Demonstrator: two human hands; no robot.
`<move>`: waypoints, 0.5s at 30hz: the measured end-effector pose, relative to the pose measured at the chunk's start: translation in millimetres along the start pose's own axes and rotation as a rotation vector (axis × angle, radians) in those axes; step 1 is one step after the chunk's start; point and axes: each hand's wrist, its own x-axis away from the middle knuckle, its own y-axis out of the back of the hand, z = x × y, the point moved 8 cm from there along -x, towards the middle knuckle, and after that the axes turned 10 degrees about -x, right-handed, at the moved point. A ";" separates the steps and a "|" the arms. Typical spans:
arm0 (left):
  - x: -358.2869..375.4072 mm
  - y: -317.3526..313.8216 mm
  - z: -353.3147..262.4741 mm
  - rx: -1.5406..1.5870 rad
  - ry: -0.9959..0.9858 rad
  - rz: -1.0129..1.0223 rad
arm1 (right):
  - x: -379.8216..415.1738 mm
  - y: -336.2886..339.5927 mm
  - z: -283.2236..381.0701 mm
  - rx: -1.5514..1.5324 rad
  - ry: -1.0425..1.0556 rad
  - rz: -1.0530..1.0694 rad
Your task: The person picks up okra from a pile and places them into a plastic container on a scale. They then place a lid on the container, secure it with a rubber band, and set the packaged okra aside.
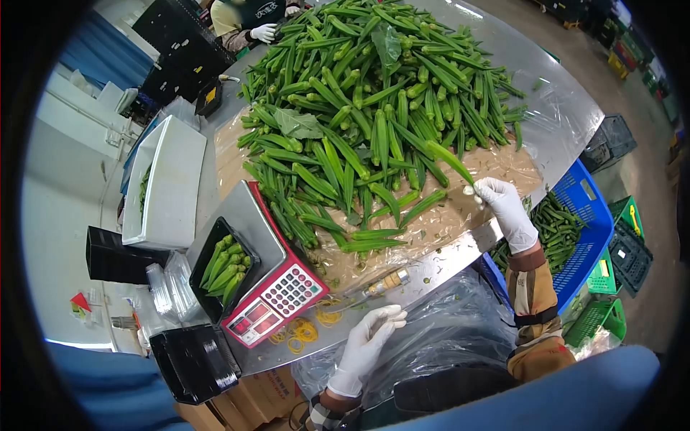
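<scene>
My right hand (506, 208), in a white glove, pinches an okra pod (450, 161) by one end at the right side of the table. The pod points up and left toward a large heap of green okra (374, 93). Near the table's front edge, my left hand (365, 348), also gloved, holds nothing; its fingers are loosely bent and a little apart. To its left is a red and white digital scale (287, 296). A black tray (208, 244) on the scale's plate carries several okra pods (228, 267).
Yellow rubber bands (303, 330) lie by the scale. A blue crate (591, 233) with more okra stands at the right, near green crates (602, 322). On the left are a white foam box (169, 183) and stacked black trays (192, 363). Across the table shows a co-worker's gloved hand (264, 33).
</scene>
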 end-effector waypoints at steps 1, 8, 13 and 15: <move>0.7 0.7 1.1 0.007 -0.002 -0.004 | -2.6 6.3 -0.5 0.137 0.042 -0.057; 2.4 2.6 4.1 0.002 0.045 -0.030 | -14.2 -35.7 30.1 0.681 0.456 -0.271; 2.5 -0.1 3.0 0.037 0.063 -0.036 | -41.9 -81.2 18.1 0.830 0.408 -0.169; 2.0 2.7 5.1 0.038 0.057 -0.036 | -51.4 -87.9 23.2 0.793 0.440 -0.173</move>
